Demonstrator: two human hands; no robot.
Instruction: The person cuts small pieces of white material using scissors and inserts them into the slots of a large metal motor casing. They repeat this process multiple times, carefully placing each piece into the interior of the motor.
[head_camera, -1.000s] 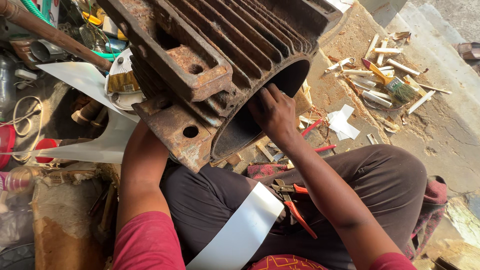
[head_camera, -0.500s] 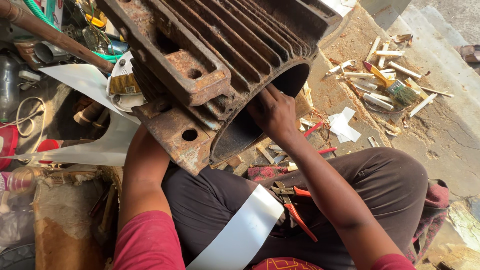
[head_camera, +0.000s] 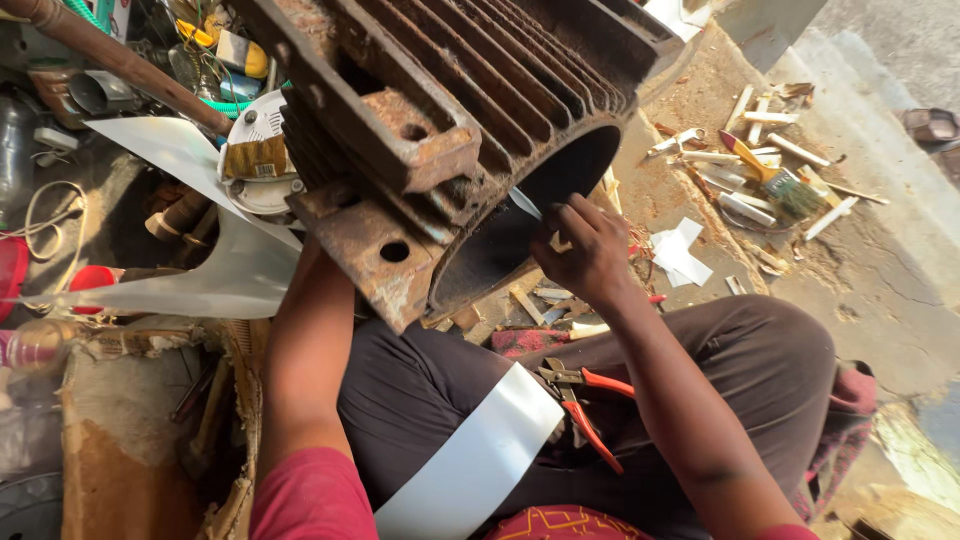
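Right hand pinching thin white strip at mouth of rusty finned motor housing, bore looking hollow. Left hand hiding behind housing, grip can't tell. Red-handled pliers lying on lap.

Short red sleeves – dark brown trousers – bare forearms, no gloves.

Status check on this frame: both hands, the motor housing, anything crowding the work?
Right hand pinching white strip at rusty motor housing bore rim. Left hand hidden under housing. Red-handled pliers on lap, apart from the hands.
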